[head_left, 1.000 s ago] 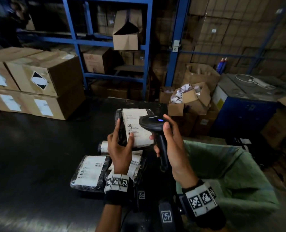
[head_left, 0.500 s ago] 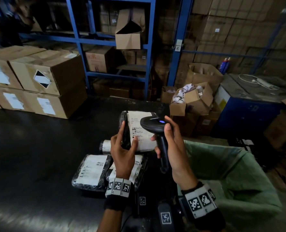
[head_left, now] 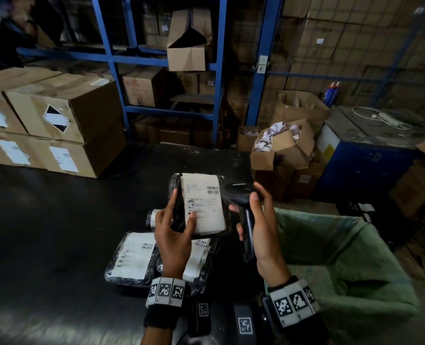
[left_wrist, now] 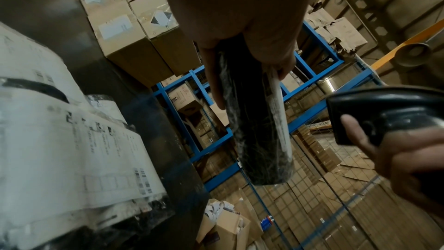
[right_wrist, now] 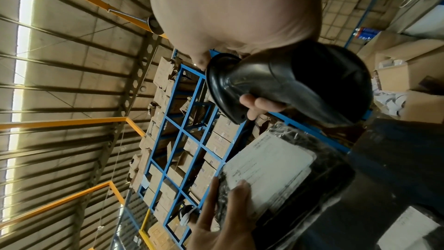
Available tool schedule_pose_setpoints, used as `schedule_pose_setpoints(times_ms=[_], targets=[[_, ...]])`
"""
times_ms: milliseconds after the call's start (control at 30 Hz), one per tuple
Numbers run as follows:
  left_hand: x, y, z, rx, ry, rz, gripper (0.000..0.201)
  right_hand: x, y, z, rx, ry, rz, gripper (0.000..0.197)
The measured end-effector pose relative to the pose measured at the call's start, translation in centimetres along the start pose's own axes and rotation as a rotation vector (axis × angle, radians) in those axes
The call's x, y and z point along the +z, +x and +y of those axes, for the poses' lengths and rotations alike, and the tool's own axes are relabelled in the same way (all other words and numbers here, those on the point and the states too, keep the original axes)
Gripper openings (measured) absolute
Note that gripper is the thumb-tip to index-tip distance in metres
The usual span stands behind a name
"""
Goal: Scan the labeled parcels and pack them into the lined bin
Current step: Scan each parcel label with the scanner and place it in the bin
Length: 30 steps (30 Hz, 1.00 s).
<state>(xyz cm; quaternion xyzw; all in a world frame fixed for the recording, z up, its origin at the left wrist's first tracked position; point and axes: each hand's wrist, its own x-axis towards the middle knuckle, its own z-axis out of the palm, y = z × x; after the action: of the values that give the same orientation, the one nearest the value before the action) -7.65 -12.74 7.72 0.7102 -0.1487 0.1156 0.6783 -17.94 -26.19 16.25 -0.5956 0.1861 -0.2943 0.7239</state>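
My left hand (head_left: 175, 235) holds a black plastic-wrapped parcel (head_left: 201, 205) upright above the table, thumb on its white label, fingers behind. The left wrist view shows that parcel (left_wrist: 257, 121) edge-on; the right wrist view shows its label (right_wrist: 269, 174). My right hand (head_left: 261, 230) grips a black barcode scanner (head_left: 241, 197) by the handle, its head just right of the label. That scanner (right_wrist: 288, 86) fills the right wrist view. Two more labeled parcels (head_left: 131, 260) lie flat on the dark table under my left hand, and a rolled one (head_left: 151, 219) lies behind them. The green-lined bin (head_left: 350, 265) stands at the right.
Stacked cardboard boxes (head_left: 57, 125) sit on the far left of the black table (head_left: 44, 232). Blue shelving (head_left: 171, 63) with cartons rises behind. Open boxes of tape rolls (head_left: 281, 143) and a blue machine (head_left: 370, 155) stand beyond the bin.
The scanner head has drawn off to the right, uncovering the label's barcodes. The held parcel has risen slightly and turned more toward me.
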Motion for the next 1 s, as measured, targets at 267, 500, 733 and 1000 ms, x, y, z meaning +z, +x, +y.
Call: schedule_pose_setpoints(times_ms=[267,500,733,1000], targets=[[-3.1,-0.1,-1.1,-0.031,0.07,0.055,0.071,-2.4,0.6,7.8,0.198,-0.184,0.188,0.041],[-4.7,-0.4,-1.5,-0.065,0.126,0.063,0.069,-4.7,-0.3,17.3,0.429,-0.357,0.247,0.047],[-4.8,-0.3,-2.4,-0.104,0.115,0.069,0.067,-5.3,-1.5,22.6,0.532,-0.426,0.221,0.051],[-4.6,0.3,-3.7,-0.131,0.117,0.011,0.068,-6.7,-3.2,24.9,0.593,-0.44,0.102,0.054]])
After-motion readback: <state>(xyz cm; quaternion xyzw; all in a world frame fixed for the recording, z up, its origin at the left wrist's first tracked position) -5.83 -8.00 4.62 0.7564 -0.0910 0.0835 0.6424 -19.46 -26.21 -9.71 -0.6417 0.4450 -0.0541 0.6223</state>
